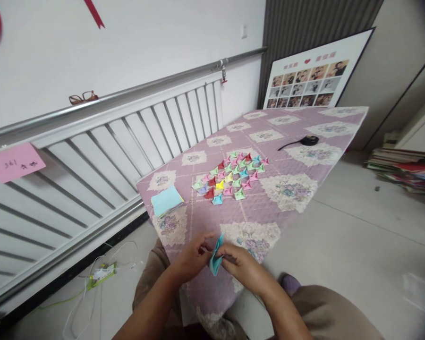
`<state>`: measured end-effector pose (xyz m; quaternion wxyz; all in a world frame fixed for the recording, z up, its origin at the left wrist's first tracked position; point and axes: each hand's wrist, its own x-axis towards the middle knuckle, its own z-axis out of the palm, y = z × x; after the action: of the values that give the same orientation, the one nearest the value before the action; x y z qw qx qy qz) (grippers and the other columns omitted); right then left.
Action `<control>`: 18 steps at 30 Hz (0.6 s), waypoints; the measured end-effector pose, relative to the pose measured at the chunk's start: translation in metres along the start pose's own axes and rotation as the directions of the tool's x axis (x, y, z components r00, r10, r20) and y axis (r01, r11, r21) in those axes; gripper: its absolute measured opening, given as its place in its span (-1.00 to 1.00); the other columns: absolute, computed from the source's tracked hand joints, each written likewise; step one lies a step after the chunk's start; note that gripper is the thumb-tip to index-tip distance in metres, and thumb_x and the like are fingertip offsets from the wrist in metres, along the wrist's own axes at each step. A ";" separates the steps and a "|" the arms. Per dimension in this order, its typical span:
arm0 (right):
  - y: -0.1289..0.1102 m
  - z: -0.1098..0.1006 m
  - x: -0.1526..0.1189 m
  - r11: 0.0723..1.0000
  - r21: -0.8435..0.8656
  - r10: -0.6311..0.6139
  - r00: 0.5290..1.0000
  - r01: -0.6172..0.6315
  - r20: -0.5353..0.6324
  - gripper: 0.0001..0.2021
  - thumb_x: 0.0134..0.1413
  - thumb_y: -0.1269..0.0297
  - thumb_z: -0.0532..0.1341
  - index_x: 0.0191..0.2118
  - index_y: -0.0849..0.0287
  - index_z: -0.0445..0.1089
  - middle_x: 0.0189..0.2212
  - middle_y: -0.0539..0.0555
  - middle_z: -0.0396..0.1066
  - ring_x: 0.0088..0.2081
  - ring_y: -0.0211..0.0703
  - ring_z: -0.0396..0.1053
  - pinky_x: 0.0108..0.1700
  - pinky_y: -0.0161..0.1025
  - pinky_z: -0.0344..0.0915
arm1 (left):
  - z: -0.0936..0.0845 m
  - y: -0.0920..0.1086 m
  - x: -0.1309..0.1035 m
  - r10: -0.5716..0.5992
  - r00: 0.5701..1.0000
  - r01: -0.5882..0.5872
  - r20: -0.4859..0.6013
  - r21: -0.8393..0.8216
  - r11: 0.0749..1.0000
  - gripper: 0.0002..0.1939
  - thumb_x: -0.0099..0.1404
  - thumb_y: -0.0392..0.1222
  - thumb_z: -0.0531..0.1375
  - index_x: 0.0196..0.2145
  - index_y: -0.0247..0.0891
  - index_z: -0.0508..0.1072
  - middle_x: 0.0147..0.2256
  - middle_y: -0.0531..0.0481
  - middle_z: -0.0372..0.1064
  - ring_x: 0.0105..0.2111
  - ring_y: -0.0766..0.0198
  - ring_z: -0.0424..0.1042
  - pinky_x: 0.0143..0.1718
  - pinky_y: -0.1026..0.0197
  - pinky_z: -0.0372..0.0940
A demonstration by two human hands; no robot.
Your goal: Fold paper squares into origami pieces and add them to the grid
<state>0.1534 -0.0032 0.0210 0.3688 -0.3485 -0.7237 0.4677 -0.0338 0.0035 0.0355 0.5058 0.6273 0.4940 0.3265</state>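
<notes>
Both my hands pinch one light blue folded paper piece (216, 257) just above the near end of a table covered with a purple floral cloth (269, 208). My left hand (193, 257) grips its left side, my right hand (242, 267) its right side. Farther along the cloth lie several small folded paper pieces (232, 175) in pink, green, blue, red and yellow, laid out in rows. A stack of square paper sheets (166, 200), light blue on top, rests on the cloth to the left of them.
A black tape roll (309, 140) lies at the far part of the table. A white radiator (102, 141) lines the left wall, with glasses (83, 97) on its pipe and a pink note (16, 162). A photo board (311, 75) leans behind; books (403, 167) are stacked on the floor right.
</notes>
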 end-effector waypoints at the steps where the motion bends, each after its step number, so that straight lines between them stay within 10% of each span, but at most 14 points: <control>1: 0.000 -0.001 -0.001 1.000 0.018 0.016 1.000 -0.016 0.016 -0.84 0.06 0.39 0.11 -0.34 0.07 0.43 -0.37 -0.05 0.45 -0.30 -0.20 0.38 -0.21 -0.29 0.26 | -0.001 0.005 -0.001 0.059 0.998 -0.060 0.033 0.047 0.997 -0.54 0.14 -0.35 0.20 0.02 -0.15 0.44 -0.08 -0.09 0.38 -0.34 0.29 0.35 -0.29 0.26 0.22; 9: 0.003 -0.006 -0.007 0.954 0.258 0.112 0.981 -0.151 0.160 -0.84 0.10 0.18 0.20 -0.37 0.17 0.39 -0.43 -0.03 0.37 -0.38 -0.26 0.29 -0.31 -0.33 0.18 | -0.009 0.033 0.004 0.227 0.890 -0.339 0.396 0.241 0.909 -0.45 0.10 -0.50 0.09 0.04 -0.17 0.40 -0.14 -0.03 0.41 -0.31 0.32 0.34 -0.27 0.29 0.24; 18: 0.005 -0.011 -0.010 0.855 0.497 0.064 0.981 -0.149 0.184 -0.78 0.15 0.12 0.22 -0.37 0.18 0.38 -0.45 0.01 0.43 -0.35 -0.24 0.34 -0.22 -0.27 0.20 | -0.009 0.051 0.005 0.093 0.919 -0.151 0.382 0.124 0.981 -0.67 0.16 -0.34 0.19 -0.08 -0.27 0.45 -0.36 0.05 0.38 -0.50 0.45 0.21 -0.44 0.37 0.13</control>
<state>0.1681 -0.0053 0.0177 0.3614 -0.2395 -0.5818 0.6881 -0.0262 0.0107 0.0861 0.5202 0.7444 0.3714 0.1934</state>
